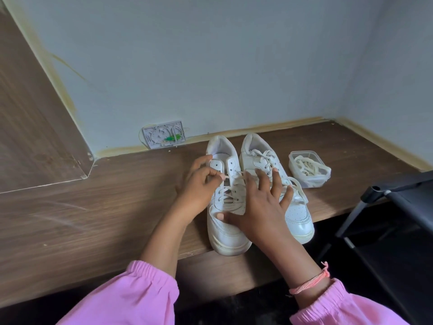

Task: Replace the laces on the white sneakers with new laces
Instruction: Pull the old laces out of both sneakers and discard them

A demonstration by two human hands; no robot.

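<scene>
Two white sneakers stand side by side on a brown wooden table [93, 221], toes toward me. The left sneaker [222, 233] has its upper eyelets unlaced. My left hand [199, 184] pinches a loose end of its white lace [230, 178] beside the eyelets. My right hand [262, 205] lies spread across both shoes with straight fingers, thumb on the left sneaker's toe. The right sneaker [297, 219] is still laced to the top. A clear plastic tub [309, 168] holding cream laces sits to its right.
A white wall box [164, 134] with wires stands against the wall behind the shoes. A black metal rack [398, 202] stands off the table's right end. A wooden panel [30, 113] rises at the left. The table's front edge runs just under the sneaker toes.
</scene>
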